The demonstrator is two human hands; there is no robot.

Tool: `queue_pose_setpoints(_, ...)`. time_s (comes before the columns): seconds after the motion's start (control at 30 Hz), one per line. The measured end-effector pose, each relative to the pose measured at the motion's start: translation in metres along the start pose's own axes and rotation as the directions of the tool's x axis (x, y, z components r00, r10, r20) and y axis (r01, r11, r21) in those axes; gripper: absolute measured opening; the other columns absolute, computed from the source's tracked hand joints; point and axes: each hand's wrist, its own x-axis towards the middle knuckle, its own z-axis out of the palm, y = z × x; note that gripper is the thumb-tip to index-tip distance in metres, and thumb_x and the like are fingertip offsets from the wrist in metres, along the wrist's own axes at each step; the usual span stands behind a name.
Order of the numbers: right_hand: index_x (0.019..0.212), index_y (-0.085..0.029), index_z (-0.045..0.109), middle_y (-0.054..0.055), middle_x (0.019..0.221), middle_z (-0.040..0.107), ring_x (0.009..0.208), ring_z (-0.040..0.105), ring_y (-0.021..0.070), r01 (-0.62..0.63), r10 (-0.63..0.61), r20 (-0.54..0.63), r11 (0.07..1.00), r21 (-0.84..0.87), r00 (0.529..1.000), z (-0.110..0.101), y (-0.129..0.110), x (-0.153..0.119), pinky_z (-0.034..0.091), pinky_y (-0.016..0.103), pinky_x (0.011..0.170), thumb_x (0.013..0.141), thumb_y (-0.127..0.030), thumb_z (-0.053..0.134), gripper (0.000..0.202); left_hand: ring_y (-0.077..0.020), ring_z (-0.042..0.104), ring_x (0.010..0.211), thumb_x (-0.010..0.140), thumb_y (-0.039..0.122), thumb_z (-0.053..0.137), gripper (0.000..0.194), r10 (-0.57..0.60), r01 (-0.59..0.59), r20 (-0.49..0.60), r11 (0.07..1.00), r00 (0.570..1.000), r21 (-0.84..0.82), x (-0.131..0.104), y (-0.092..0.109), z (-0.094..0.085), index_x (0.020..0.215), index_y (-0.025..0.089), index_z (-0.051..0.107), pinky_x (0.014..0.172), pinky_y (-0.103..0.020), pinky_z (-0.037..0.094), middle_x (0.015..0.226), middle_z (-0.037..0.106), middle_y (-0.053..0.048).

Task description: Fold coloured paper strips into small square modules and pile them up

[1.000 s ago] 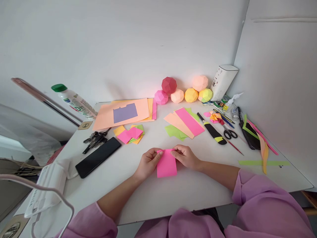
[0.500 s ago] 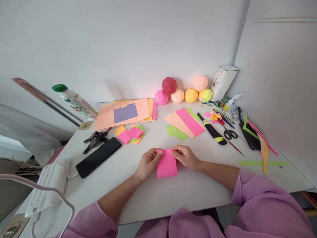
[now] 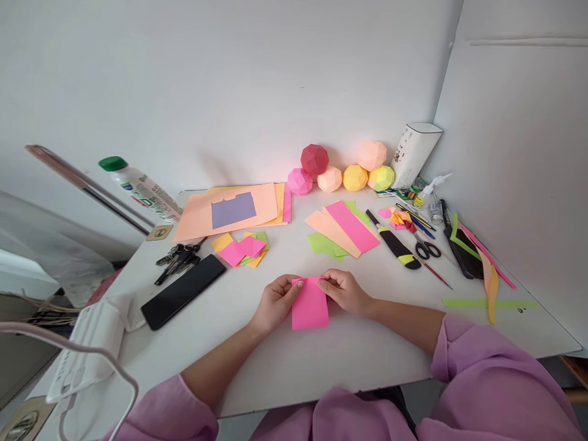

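Note:
A pink piece of paper (image 3: 310, 309) hangs between my two hands near the table's front edge. My left hand (image 3: 279, 300) pinches its upper left corner, thumb on the near face. At the upper right corner, my right hand (image 3: 344, 291) grips it the same way. The fingers behind the paper are partly hidden. Beyond my hands lie small coloured paper squares (image 3: 234, 252) on the left. Peach and pink paper strips (image 3: 353, 226) rest over green pieces (image 3: 324, 244) on the right.
On the left are a black phone (image 3: 184, 291), keys (image 3: 177, 260) and a bottle (image 3: 142, 187). Large paper sheets (image 3: 193, 214) and faceted paper balls (image 3: 315, 159) are at the back. A cutter (image 3: 397, 245), scissors (image 3: 427, 248) and a glue bottle (image 3: 422, 196) lie right.

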Motion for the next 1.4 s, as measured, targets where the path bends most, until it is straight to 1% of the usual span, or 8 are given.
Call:
queue_pose_setpoints(0.17, 0.077, -0.016, 0.054, -0.001, 0.067, 0.052, 0.059, 0.048, 0.0108, 0.013, -0.013, -0.005, 1.0, -0.013, 1.0, 0.0, 0.002, 0.0006, 0.039, 0.022, 0.053, 0.08, -0.048, 0.051, 0.033, -0.0142, 0.059, 0.059, 0.072, 0.049, 0.059, 0.036, 0.001, -0.001, -0.013, 1.0, 1.0, 0.016, -0.0001, -0.0003, 0.0001, 0.086, 0.016, 0.058, 0.05, -0.024, 0.045, 0.071, 0.067, -0.003)
queue_pose_setpoints(0.37, 0.077, -0.016, 0.054, -0.001, 0.066, 0.051, 0.059, 0.047, 0.0106, 0.019, -0.02, -0.006, 1.0, -0.015, 1.0, -0.0002, 0.0023, 0.0009, 0.039, 0.022, 0.052, 0.081, -0.047, 0.05, 0.032, -0.0131, 0.058, 0.058, 0.073, 0.047, 0.06, 0.033, -0.003, 0.003, -0.007, 1.0, 1.0, -0.01, 0.0002, -0.001, -0.0006, 0.086, 0.017, 0.058, 0.05, -0.023, 0.044, 0.07, 0.066, -0.002)
queue_pose_setpoints(0.67, 0.078, -0.016, 0.055, 0.001, 0.07, 0.055, 0.062, 0.051, 0.0121, 0.009, -0.009, -0.01, 1.0, -0.024, 1.0, -0.0002, 0.0022, 0.0011, 0.042, 0.024, 0.055, 0.08, -0.049, 0.05, 0.034, -0.0144, 0.059, 0.059, 0.072, 0.05, 0.059, 0.036, 0.005, -0.005, -0.012, 1.0, 1.0, -0.004, 0.0007, -0.0006, 0.001, 0.085, 0.016, 0.058, 0.05, -0.024, 0.046, 0.071, 0.066, -0.004)
queue_pose_setpoints(0.83, 0.078, -0.016, 0.055, 0.0, 0.07, 0.055, 0.062, 0.051, 0.012, 0.006, -0.006, -0.007, 1.0, 0.005, 1.0, -0.0003, 0.0018, 0.0011, 0.042, 0.023, 0.055, 0.08, -0.048, 0.051, 0.032, -0.0138, 0.06, 0.059, 0.071, 0.048, 0.06, 0.034, 0.003, -0.003, -0.004, 0.999, 1.0, -0.032, 0.0006, -0.0005, 0.0008, 0.084, 0.017, 0.058, 0.051, -0.023, 0.046, 0.07, 0.067, -0.002)
queue_pose_setpoints(1.13, 0.075, -0.016, 0.055, 0.0, 0.068, 0.053, 0.06, 0.049, 0.011, 0.013, -0.013, -0.014, 1.0, 0.008, 1.0, -0.0006, 0.0012, 0.0011, 0.039, 0.022, 0.054, 0.08, -0.045, 0.052, 0.03, -0.014, 0.06, 0.061, 0.072, 0.046, 0.061, 0.032, -0.013, 0.013, 0.002, 0.998, 1.0, -0.055, 0.0017, -0.0006, 0.0013, 0.084, 0.016, 0.058, 0.052, -0.023, 0.046, 0.073, 0.066, -0.003)
queue_pose_setpoints(1.4, 0.077, -0.016, 0.056, 0.001, 0.071, 0.056, 0.064, 0.051, 0.012, 0.001, -0.001, -0.014, 1.0, 0.012, 1.0, 0.0, -0.0007, 0.0009, 0.041, 0.023, 0.056, 0.08, -0.045, 0.052, 0.029, -0.0123, 0.058, 0.061, 0.074, 0.043, 0.06, 0.029, -0.004, 0.005, 0.011, 0.997, 1.0, -0.075, 0.0024, -0.0032, 0.0001, 0.084, 0.016, 0.058, 0.051, -0.022, 0.044, 0.072, 0.065, -0.002)
